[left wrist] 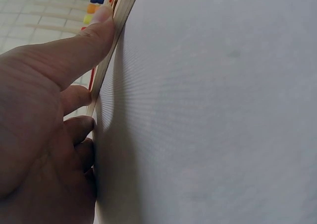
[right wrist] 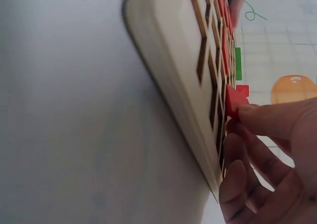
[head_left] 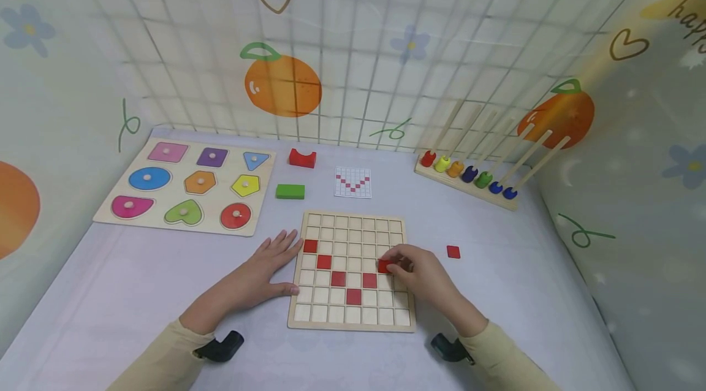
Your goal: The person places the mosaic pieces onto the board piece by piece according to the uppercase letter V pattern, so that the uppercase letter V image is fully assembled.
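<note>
A wooden grid board (head_left: 351, 322) lies on the table with several red square tiles set in its cells, among them one tile (head_left: 353, 296) at the lowest point of a slanting row. My right hand (head_left: 423, 273) pinches another red tile (right wrist: 234, 101) between thumb and finger, tilted over a cell on the board's right side. Along the left edge, my left hand (head_left: 259, 268) rests with fingers spread, thumb and fingertips touching the frame. In the left wrist view the left thumb (left wrist: 94, 38) lies against the board's side. A loose red tile (head_left: 453, 252) lies right of the board.
Behind the board lies a pattern card (head_left: 353, 182), beside a green block (head_left: 290, 192) and a red arched block (head_left: 302, 159). A shape puzzle board (head_left: 215, 228) is at the left. At the back right stands a peg rack (head_left: 466, 186) with coloured beads and tall pegs.
</note>
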A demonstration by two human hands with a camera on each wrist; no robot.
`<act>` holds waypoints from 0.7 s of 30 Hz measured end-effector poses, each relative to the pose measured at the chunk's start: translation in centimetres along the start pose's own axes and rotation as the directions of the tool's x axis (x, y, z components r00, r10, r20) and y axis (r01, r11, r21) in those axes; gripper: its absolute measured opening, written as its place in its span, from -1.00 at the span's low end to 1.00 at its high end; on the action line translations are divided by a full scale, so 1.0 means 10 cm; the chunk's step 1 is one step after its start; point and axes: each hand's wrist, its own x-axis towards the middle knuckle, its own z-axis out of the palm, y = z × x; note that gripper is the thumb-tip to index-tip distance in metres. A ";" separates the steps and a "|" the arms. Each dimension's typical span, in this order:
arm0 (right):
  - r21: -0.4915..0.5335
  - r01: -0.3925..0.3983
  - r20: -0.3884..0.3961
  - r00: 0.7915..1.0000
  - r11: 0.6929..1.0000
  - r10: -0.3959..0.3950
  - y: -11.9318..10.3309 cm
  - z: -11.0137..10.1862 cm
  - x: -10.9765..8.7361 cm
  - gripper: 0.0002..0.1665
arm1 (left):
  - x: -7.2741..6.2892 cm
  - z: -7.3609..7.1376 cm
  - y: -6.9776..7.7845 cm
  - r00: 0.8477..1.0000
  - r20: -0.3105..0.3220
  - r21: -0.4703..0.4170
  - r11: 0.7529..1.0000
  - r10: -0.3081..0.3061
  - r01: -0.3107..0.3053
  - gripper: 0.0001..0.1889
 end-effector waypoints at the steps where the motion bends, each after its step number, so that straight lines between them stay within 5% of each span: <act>1: -0.006 -0.004 -0.001 1.000 1.000 0.004 -0.01 0.00 0.00 -0.77 | 0.00 0.00 0.00 1.000 0.000 0.000 1.000 -0.001 0.001 0.02; 21: -0.092 0.054 0.002 0.999 0.994 -0.054 0.01 0.03 0.00 -0.66 | -0.01 -0.02 0.03 1.000 -0.003 -0.002 1.000 0.008 -0.008 0.01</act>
